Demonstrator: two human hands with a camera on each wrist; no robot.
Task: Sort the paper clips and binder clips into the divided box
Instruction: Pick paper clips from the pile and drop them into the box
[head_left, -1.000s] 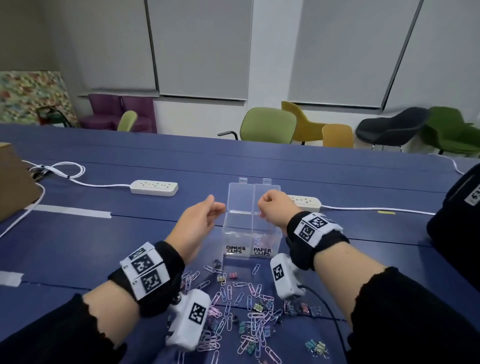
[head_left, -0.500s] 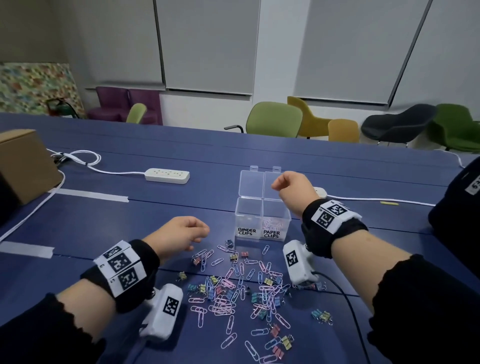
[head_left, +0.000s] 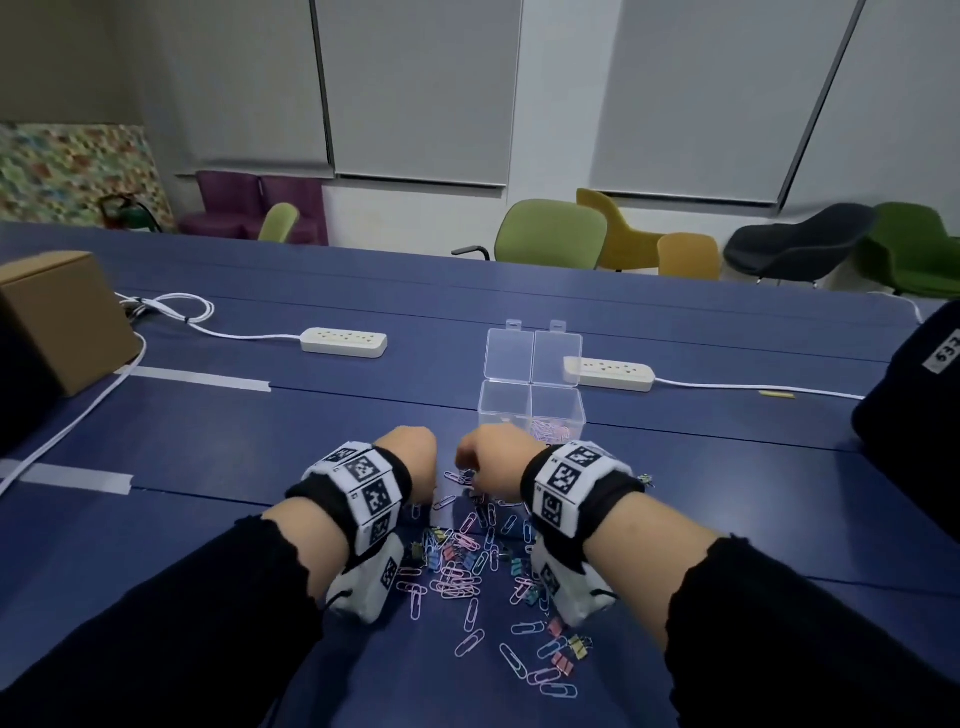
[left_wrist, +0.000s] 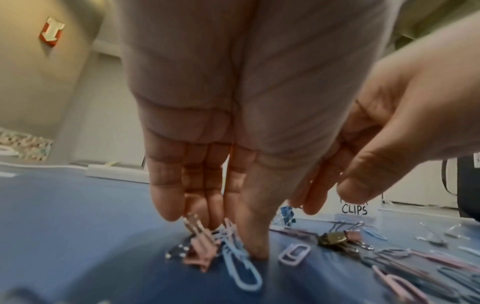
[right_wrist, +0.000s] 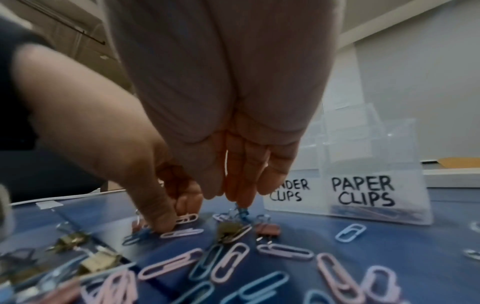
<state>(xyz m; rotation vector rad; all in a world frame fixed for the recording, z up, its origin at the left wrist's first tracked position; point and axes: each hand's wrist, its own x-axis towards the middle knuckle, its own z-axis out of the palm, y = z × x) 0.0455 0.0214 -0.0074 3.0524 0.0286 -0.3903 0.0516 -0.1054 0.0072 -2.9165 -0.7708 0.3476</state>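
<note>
- Left hand (head_left: 410, 462) is pointing fingers down, fingertips (left_wrist: 255, 250) touching the tabletop (head_left: 260, 426).
- Right hand (head_left: 493, 460) is reaching down beside it, fingers extended.

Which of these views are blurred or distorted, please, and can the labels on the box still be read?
Head view: fairly sharp, wide-angle bending at the edges, both hands hide the divided box's labels. Left wrist view: motion-blurred clips, left hand fills the frame, only "CLIPS" shows. Right wrist view: soft foreground paper clips, "PAPER CLIPS" readable, the other label partly covered by the right hand.
</note>
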